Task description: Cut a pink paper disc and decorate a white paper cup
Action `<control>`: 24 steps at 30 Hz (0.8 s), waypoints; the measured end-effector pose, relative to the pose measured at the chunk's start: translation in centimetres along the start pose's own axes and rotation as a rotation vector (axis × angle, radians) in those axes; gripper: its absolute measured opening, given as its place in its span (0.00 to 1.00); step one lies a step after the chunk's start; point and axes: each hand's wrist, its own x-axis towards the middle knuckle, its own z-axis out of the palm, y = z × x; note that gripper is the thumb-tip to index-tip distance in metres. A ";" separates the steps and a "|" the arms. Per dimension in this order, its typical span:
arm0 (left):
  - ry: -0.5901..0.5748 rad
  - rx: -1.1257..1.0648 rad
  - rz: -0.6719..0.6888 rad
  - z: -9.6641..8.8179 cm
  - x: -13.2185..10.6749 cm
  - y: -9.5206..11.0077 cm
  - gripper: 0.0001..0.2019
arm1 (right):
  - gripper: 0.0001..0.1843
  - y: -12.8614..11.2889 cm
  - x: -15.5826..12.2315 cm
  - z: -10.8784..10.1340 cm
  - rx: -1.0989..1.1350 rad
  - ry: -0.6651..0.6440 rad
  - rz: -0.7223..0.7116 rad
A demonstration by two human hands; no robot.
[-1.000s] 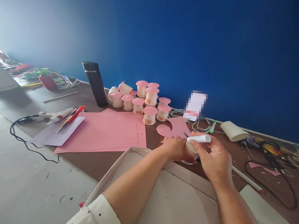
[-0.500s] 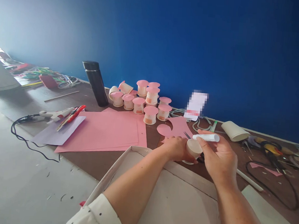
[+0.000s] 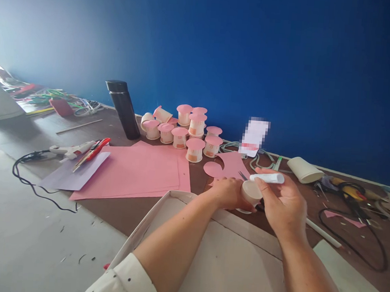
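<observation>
My left hand (image 3: 230, 193) is wrapped round a small paper cup (image 3: 252, 192), which stands bottom up on the table. In my right hand (image 3: 285, 205) is a white glue stick (image 3: 267, 178), held sideways just over the cup's top; whether its end touches the cup I cannot tell. Behind my left hand lie a pink paper disc (image 3: 213, 169) and a pink sheet with a round cut-out (image 3: 232, 162). The tips of scissors (image 3: 243, 175) show beside the cup. Several small cups with pink disc roofs (image 3: 194, 149) stand clustered further back.
Pink sheets (image 3: 145, 171) lie at left, with a purple sheet (image 3: 74, 172), a red cutter (image 3: 95, 149) and a glue gun (image 3: 69, 149). A black flask (image 3: 123, 111) stands near the blue wall. Rightward are a tipped paper cup (image 3: 304, 170) and cables (image 3: 384, 251). A shallow box (image 3: 233, 266) sits in front.
The whole view has shifted very slightly. Both hands keep their hold, and the glue stick stays almost in the same place over the cup.
</observation>
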 end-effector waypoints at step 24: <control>0.001 -0.004 0.009 0.0 0.1 0.1 0.30 | 0.14 0.4 0.1 -0.2 -0.052 -0.062 -0.109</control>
